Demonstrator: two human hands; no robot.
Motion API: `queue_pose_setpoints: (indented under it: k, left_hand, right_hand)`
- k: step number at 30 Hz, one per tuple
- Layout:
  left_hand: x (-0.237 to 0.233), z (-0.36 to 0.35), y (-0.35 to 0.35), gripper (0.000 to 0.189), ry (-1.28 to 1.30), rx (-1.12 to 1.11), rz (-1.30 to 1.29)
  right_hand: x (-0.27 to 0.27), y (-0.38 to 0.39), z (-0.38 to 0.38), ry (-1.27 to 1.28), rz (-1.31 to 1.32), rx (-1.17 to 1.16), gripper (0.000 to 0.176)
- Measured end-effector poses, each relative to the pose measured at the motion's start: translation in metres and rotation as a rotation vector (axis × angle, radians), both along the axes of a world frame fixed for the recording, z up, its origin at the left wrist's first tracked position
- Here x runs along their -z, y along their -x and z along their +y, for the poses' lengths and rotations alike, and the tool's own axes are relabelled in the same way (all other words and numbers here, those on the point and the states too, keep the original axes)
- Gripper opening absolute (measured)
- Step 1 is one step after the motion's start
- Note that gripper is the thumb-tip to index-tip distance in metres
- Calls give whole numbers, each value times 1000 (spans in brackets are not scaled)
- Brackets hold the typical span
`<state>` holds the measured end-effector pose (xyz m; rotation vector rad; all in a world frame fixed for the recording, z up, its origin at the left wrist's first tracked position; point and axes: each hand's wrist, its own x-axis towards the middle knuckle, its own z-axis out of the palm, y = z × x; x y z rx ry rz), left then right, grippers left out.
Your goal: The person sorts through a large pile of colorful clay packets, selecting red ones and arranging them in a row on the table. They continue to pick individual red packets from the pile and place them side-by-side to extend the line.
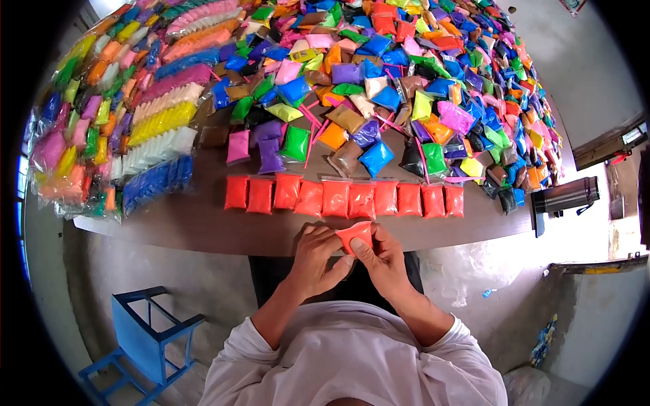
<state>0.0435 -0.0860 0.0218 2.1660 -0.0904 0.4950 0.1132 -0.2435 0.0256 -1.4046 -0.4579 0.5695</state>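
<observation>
A small red plastic packet [355, 233] is held up at the table's near edge, between both hands. My right hand [387, 265] pinches it, with the thumb pressed across its front. My left hand [317, 262] is closed at the packet's left side, its curled fingers against that edge and its thumb just below; part of its grip is hidden. Just beyond my hands, several similar red packets [336, 198] lie side by side in a row on the brown table [203, 230].
A large heap of mixed coloured packets [386, 98] with pink sticks covers the table's far part. Bundled rows of packets [162, 125] lie at the left. A dark metal cylinder [567, 195] stands at the right edge. On the floor at left is a blue stool [139, 331].
</observation>
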Motion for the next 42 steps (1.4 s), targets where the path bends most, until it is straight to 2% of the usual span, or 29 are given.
queue_pose_setpoints:
  k: [3, 5, 9, 12, 14, 18, 21, 23, 25, 30, 33, 35, 36, 38, 42]
  left_hand:
    - [-4, 1, 1, 25, 37, -5, 21]
    - [-4, 1, 1, 26, 38, -5, 51]
    - [2, 0, 1, 24, -39, 16, 52]
    - [4, 0, 0, 25, -58, 13, 25]
    - [6, 2, 1, 26, -60, 21, 3]
    - [5, 5, 1, 29, 23, 47, 39]
    - [4, 4, -1, 29, 41, 45, 29]
    - [5, 2, -1, 29, 39, 45, 24]
    - [5, 3, -1, 19, -13, 38, 53]
    - [3, 2, -1, 16, 60, 19, 26]
    - [3, 2, -1, 11, 34, 16, 19]
    - [4, 0, -3, 9, 9, 31, 2]
    - [4, 0, -4, 8, 10, 13, -3]
    - [6, -3, -5, 9, 21, 10, -19]
    - [10, -7, -6, 15, -50, -36, -45]
  right_hand:
    - [-9, 2, 3, -124, 123, 21, 24]
    - [-9, -8, -4, -127, 313, -94, 23]
    - [-5, -15, -8, -114, 272, -134, 22]
    - [-3, -15, -6, -87, 159, -106, 18]
    - [12, -15, -5, 27, 4, -17, 17]
    - [-1, -14, -4, 2, 40, -13, 18]
    - [-14, -20, -6, -65, 123, -83, 24]
    - [-15, -23, -13, 34, 102, -224, 27]
    - [-11, -24, -14, -9, 106, -228, 27]
    - [-4, -18, -13, -116, 235, -200, 29]
    - [2, -19, -25, -87, 215, -141, 22]
    - [4, -30, -53, 100, 25, -47, 17]
    - [-2, -38, -68, 112, 12, -23, 17]
    - [-20, -57, -97, 128, -58, 359, 16]
    - [-43, -105, -145, 131, -70, 651, 21]
